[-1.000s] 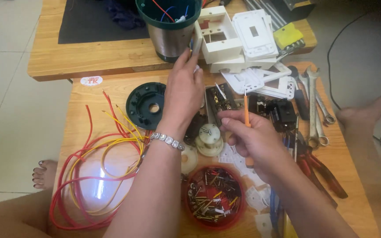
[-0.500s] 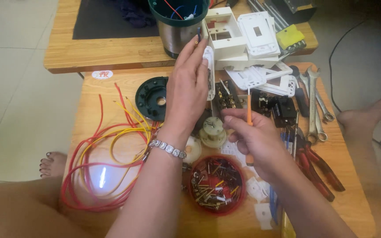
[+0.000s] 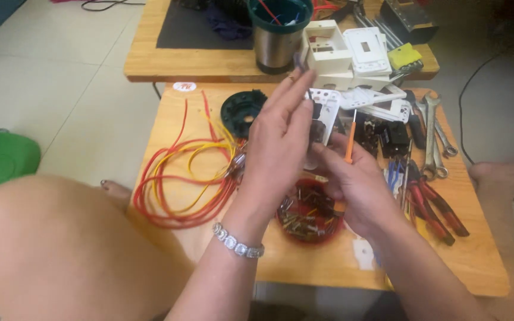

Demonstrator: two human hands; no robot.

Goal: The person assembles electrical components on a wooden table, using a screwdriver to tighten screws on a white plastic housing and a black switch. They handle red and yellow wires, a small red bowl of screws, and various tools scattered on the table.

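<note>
My left hand (image 3: 278, 142) is raised over the middle of the low wooden table (image 3: 328, 267), fingers stretched up, holding a white plastic switch plate (image 3: 327, 116) by its edge. A beaded bracelet (image 3: 237, 242) circles that wrist. My right hand (image 3: 355, 184) sits just right of it, shut around a small orange-handled screwdriver (image 3: 350, 141) that points upward beside the plate. Below both hands lies a red round lid (image 3: 309, 219) filled with several small screws and metal bits.
A coil of red and yellow wire (image 3: 179, 178) lies at the table's left, a black round part (image 3: 240, 112) behind it. Wrenches (image 3: 432, 139) and red-handled pliers (image 3: 432, 205) fill the right side. White boxes (image 3: 346, 50) and a metal cup (image 3: 276, 35) stand on the far table. My knee (image 3: 60, 249) is bottom left.
My left hand has drawn back from the far white boxes toward me, lifting the white plate up between both hands. My right hand with the screwdriver has stayed nearly still.
</note>
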